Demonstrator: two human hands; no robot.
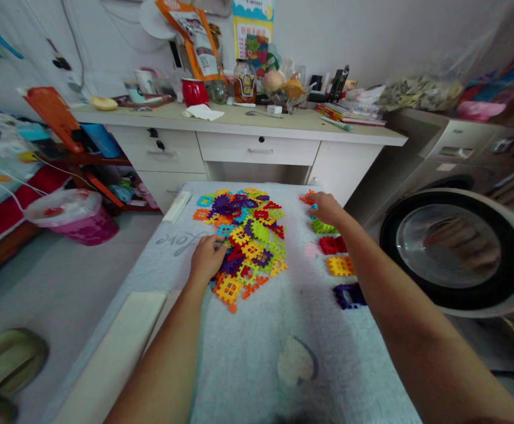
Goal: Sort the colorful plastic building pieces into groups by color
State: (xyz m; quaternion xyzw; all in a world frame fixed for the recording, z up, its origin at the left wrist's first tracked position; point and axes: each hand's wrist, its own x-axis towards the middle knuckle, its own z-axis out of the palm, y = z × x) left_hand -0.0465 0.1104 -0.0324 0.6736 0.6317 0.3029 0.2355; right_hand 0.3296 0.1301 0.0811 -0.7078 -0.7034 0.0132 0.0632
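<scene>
A pile of flat, notched plastic building pieces [252,250] in several colours lies on the cloth-covered table. My left hand [207,258] is at the pile's left edge, fingers curled in; what lies between its fingertips is hidden. On the right, my right hand [326,208] has its fingers closed on a blue building piece [313,209], partly covered by the hand. Near it runs a line of pieces sorted by colour: orange [308,198], green [322,227], red [332,245], yellow [340,266] and purple [348,296]. My right forearm partly covers this line.
A white strip-shaped object [177,207] lies at the table's far left corner. Behind stands a white drawer desk [259,147] with jars, a red pot [195,92] and books. A washing machine [455,247] is on the right, a pink bin [73,218] on the left.
</scene>
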